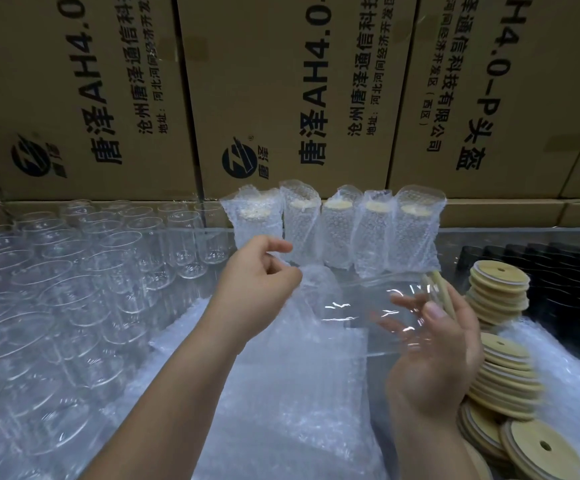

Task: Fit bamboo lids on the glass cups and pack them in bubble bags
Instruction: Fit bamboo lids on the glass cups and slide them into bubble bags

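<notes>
My right hand (434,344) grips a clear glass cup (368,308) lying on its side, with a bamboo lid (439,292) fitted on its right end. My left hand (260,275) pinches the open mouth of a bubble bag (302,341) that hangs down to the pile below. The cup's closed end points left at the bag's mouth, just beside it. Several packed cups in bubble bags (333,226) stand in a row at the back.
Many bare glass cups (73,289) fill the left side. Stacks of bamboo lids (499,368) sit at the right, by a black tray (558,271). Loose bubble bags (281,427) cover the middle. Cardboard boxes (281,98) wall off the back.
</notes>
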